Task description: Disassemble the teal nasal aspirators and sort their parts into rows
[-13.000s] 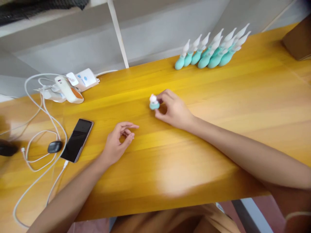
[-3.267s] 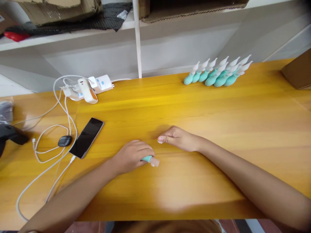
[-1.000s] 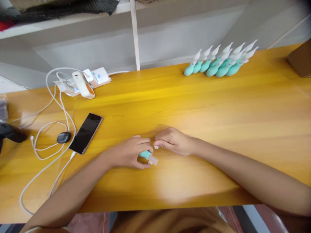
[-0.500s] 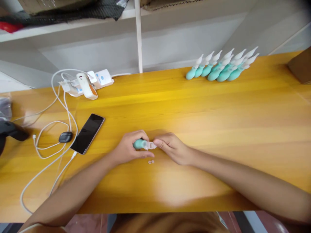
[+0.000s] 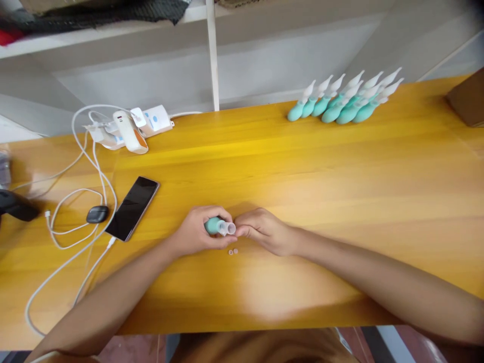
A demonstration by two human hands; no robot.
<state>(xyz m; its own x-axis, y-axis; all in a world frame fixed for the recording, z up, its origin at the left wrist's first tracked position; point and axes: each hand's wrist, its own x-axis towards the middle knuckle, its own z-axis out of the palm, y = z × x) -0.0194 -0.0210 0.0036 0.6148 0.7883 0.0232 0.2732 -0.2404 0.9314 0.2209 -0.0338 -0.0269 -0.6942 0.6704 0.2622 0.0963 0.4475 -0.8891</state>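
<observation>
My left hand point(image 5: 196, 229) wraps round a teal bulb syringe point(image 5: 212, 225), its fingers and thumb on either side. A clear collar point(image 5: 228, 229) with a round open mouth sticks out of the bulb, pointing right. Close against that mouth, my right hand point(image 5: 264, 232) is closed with thumb and forefinger pinched together; whatever lies between them is hidden. Two tiny pale pink rings point(image 5: 233, 251) lie on the table just below the hands.
Several teal bulb syringes with white pointed tips point(image 5: 346, 98) stand at the back right. To the left are a phone point(image 5: 132, 207), a black earbud case point(image 5: 97, 214), looping white cables and a power strip point(image 5: 156, 120) with chargers. A brown box point(image 5: 469, 98) sits far right.
The collar's open mouth has turned more toward me. My right thumb and forefinger have shifted from the collar's end to beside its rim. The view has moved slightly.
</observation>
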